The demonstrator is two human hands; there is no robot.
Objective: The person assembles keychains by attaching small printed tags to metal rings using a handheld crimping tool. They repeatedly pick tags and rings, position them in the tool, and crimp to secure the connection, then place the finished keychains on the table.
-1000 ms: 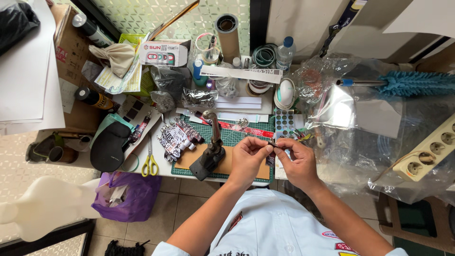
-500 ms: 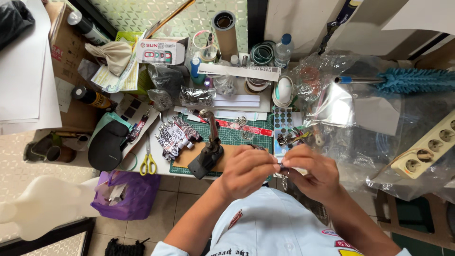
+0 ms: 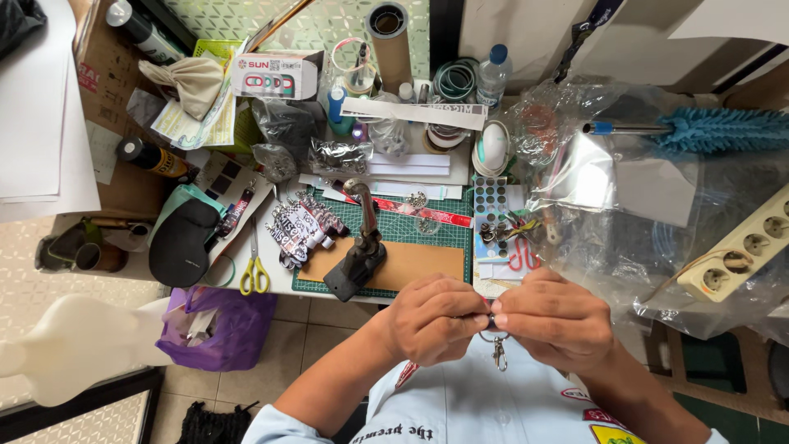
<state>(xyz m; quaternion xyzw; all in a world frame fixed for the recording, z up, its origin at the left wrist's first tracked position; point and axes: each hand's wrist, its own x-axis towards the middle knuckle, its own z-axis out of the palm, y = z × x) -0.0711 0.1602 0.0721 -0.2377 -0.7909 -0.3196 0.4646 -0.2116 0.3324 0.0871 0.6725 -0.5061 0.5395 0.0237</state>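
Both the left hand (image 3: 434, 316) and the right hand (image 3: 555, 319) pinch a small metal keyring with dangling lobster clasp (image 3: 496, 349), fingertips meeting over it. It hangs before the pale shirt, just below the green cutting mat (image 3: 436, 232) and black lever press (image 3: 358, 256).

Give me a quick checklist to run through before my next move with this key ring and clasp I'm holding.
1. Both hands on the piece: ok. Left hand and right hand meet fingertip to fingertip over the key ring.
2. Clasp hangs free: ok. The metal clasp dangles below the ring, touching nothing.
3. Ring fully closed: cannot tell, fingers hide it.
4. Hand press within reach: ok. The black hand press stands on the green cutting mat just ahead.
5. Scissors out of the way: ok. The yellow-handled scissors lie left of the mat.
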